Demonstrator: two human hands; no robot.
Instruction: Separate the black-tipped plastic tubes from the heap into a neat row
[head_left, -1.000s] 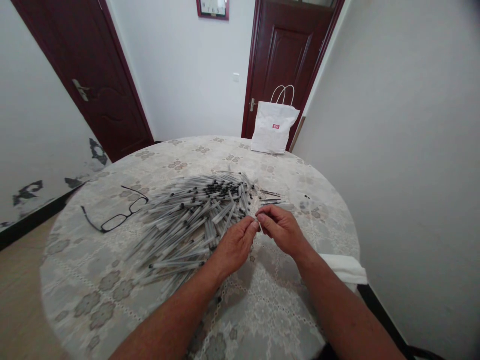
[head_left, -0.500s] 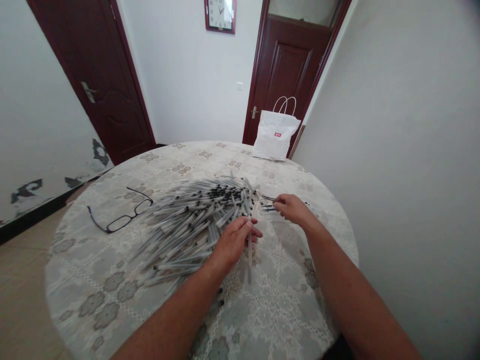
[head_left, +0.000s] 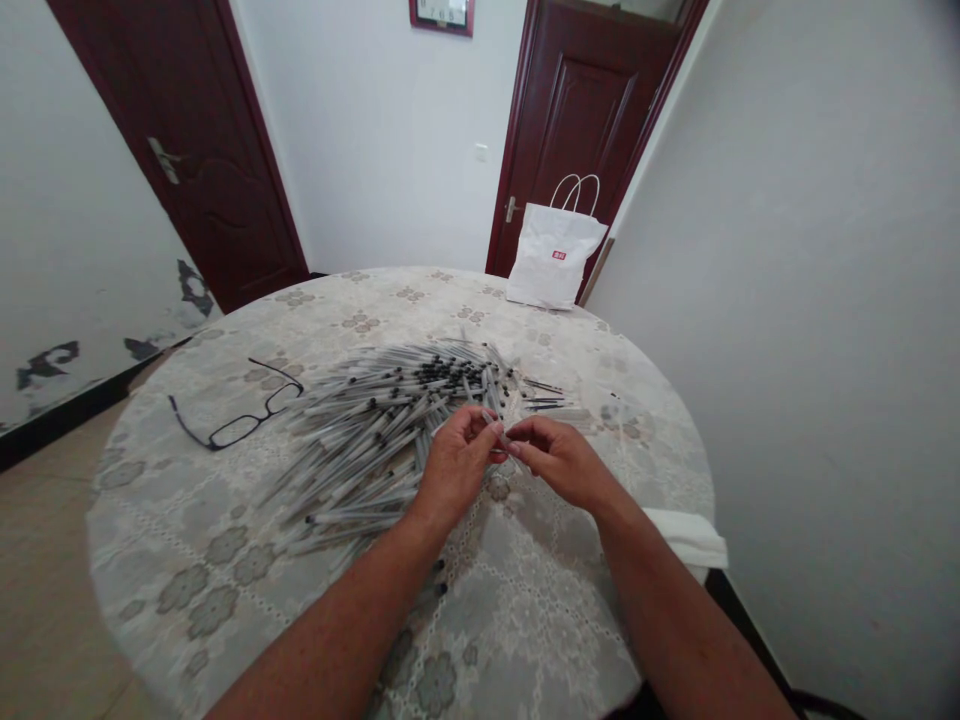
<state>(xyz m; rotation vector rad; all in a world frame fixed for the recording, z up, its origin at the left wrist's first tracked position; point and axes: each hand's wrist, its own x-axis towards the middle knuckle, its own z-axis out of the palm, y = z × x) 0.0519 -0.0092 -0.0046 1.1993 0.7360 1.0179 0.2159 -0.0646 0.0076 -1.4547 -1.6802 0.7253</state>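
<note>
In front of me my left hand (head_left: 463, 448) pinches a slim translucent pen barrel (head_left: 490, 418). My right hand (head_left: 551, 455) has its thumb and fingers closed on the same barrel, the two sets of fingertips almost touching. Whether the right fingers also hold something thin is too small to tell. Beside the left hand spreads a large pile of translucent pen barrels (head_left: 375, 410), many with black ends. Several thin dark sticks (head_left: 544, 403) lie just beyond the right hand.
Everything lies on a round table with a floral lace cloth (head_left: 547, 590). Eyeglasses (head_left: 236, 430) rest left of the pile. A white paper bag (head_left: 556, 260) stands at the far edge. A folded white cloth-like item (head_left: 686, 538) is at the right edge, by my right forearm.
My right hand has come back from the dark sticks to meet the left hand. The barrel in my left hand has tilted and risen slightly. The view has dipped a little.
</note>
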